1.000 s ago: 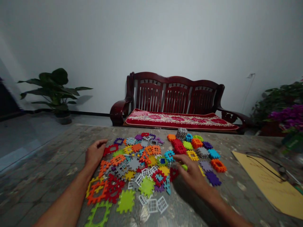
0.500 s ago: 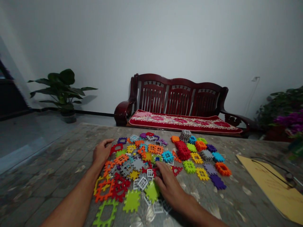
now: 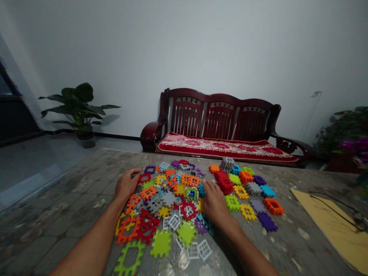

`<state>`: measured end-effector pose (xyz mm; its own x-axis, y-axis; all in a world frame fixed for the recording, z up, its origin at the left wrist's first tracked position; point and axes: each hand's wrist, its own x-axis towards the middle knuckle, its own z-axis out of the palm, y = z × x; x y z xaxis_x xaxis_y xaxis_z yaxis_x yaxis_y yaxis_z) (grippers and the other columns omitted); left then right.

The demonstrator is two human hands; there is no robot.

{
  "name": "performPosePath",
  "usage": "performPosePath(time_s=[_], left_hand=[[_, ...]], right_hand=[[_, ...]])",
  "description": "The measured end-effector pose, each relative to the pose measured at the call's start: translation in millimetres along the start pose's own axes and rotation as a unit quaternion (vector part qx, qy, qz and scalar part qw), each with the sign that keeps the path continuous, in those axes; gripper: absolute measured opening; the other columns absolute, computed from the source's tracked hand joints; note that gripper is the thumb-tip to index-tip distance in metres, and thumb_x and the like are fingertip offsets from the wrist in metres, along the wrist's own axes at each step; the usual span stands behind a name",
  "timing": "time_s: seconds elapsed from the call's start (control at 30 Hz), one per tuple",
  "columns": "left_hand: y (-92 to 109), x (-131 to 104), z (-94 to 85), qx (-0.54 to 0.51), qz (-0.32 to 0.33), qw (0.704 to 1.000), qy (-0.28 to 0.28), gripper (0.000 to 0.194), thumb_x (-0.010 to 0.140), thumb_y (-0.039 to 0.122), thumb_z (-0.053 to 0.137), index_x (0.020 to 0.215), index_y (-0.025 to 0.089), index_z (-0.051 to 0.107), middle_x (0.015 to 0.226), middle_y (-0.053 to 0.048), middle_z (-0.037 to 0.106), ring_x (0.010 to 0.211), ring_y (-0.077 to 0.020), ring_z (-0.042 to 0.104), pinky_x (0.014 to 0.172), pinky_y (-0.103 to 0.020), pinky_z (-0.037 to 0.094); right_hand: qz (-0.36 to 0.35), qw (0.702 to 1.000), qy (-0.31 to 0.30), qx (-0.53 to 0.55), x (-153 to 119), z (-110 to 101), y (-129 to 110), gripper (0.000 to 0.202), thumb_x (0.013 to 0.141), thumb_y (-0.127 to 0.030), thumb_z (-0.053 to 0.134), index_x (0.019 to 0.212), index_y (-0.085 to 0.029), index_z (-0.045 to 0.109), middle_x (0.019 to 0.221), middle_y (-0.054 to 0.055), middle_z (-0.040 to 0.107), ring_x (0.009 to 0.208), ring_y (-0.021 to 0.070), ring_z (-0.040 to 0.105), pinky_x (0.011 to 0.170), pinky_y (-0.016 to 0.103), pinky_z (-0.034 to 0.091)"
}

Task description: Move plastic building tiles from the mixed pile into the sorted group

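Loose interlocking plastic building pieces lie in a mixed pile on the table. My left hand (image 3: 126, 186) rests at the pile's left edge, fingers loosely bent and apart, beside a red frame piece (image 3: 144, 178). At the right side of the pile, my right hand (image 3: 215, 202) lies palm down with fingers stretched forward. Its fingertips partly cover a blue window piece (image 3: 201, 191), and a yellow piece (image 3: 199, 205) shows beside its thumb. Nearer me are a lime square (image 3: 186, 233), a purple piece (image 3: 200, 226) and white window inserts (image 3: 204, 250).
Right of the pile are sorted pieces, including a red stack (image 3: 224, 182), a grey stack (image 3: 227, 165) and a dark purple piece (image 3: 267, 222). A yellow paper (image 3: 324, 230) with a black cord (image 3: 330, 207) lies farther right. Behind the table stands a wooden bench (image 3: 218, 119).
My right hand has moved forward and to the right, uncovering purple, red and white pieces. The pieces near it have shifted. My left hand stays at the pile's left edge.
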<state>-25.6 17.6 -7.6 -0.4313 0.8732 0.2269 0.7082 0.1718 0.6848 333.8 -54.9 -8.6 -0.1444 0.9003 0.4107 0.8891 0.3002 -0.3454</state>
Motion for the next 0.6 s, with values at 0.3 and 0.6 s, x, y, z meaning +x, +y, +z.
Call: performPosePath(time_s=[0.3,0.6], left_hand=[[6.6,-2.9,-5.2,0.033,0.008,0.999,-0.016,0.028,0.083,0.027,0.056,0.102,0.022,0.075,0.098,-0.006,0.077,0.085,-0.0216,0.07,0.071,-0.027,0.051],[12.3,-2.8,-9.1,0.083,-0.001,0.996,-0.035,0.029,0.085,0.029,0.056,0.106,0.023,0.075,0.103,-0.007,0.076,0.087,-0.0242,0.07,0.066,-0.027,0.05]], right_hand=[[0.023,0.999,-0.016,0.023,6.6,-3.1,-3.8,0.052,0.079,-0.014,0.054,0.131,-0.021,0.056,0.13,0.012,0.06,0.12,0.031,0.051,0.103,0.044,0.04],[0.008,0.997,0.031,0.073,4.3,0.4,-3.5,0.05,0.076,-0.013,0.055,0.126,-0.021,0.058,0.118,0.01,0.063,0.112,0.0272,0.055,0.1,0.041,0.043]])
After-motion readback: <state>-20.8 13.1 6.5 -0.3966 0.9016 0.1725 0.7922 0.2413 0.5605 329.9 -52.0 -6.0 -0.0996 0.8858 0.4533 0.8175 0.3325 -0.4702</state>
